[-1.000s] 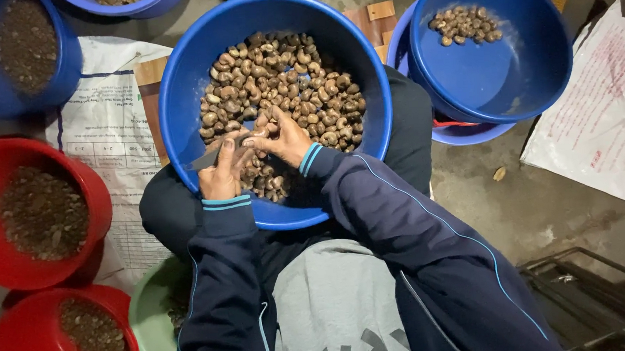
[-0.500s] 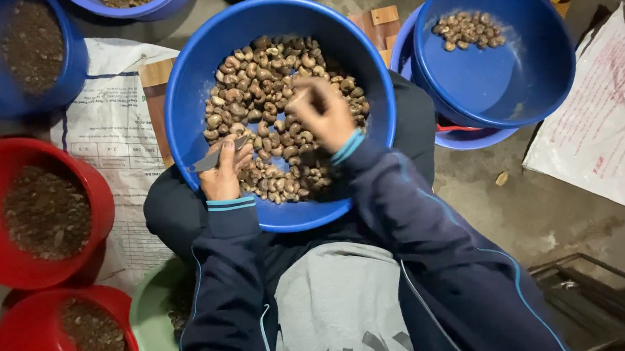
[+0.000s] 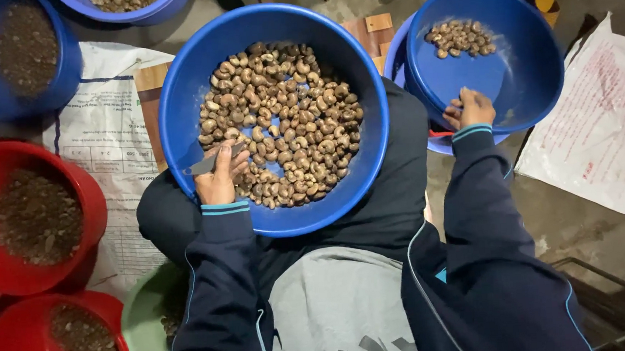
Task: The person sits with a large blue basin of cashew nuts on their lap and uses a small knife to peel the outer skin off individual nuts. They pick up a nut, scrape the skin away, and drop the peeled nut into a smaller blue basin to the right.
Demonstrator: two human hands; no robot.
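Note:
A big blue basin [image 3: 177,97] rests on my lap, holding a heap of brown, curved nuts in their shells [image 3: 280,119]. My left hand [image 3: 220,180] sits at its near left edge and grips a small grey blade [image 3: 207,162] pointing left. My right hand [image 3: 469,108] is stretched out to the right, with fingers curled, over the near inner wall of a second blue basin [image 3: 530,68]. I see nothing in that hand. A small pile of nuts [image 3: 461,38] lies at the far side of that basin.
Two red basins [image 3: 90,203] [image 3: 4,339] of dark crumbly bits stand at my left, beside a green bowl [image 3: 141,323]. Two more blue basins [image 3: 67,60] [image 3: 165,7] sit at the far left. Printed sheets [image 3: 100,138] [image 3: 599,136] lie on the floor. A dark crate [image 3: 608,287] is at the lower right.
My right hand left the nut heap in the big basin and swung right to the second blue basin. My left hand stayed at the near edge with the blade.

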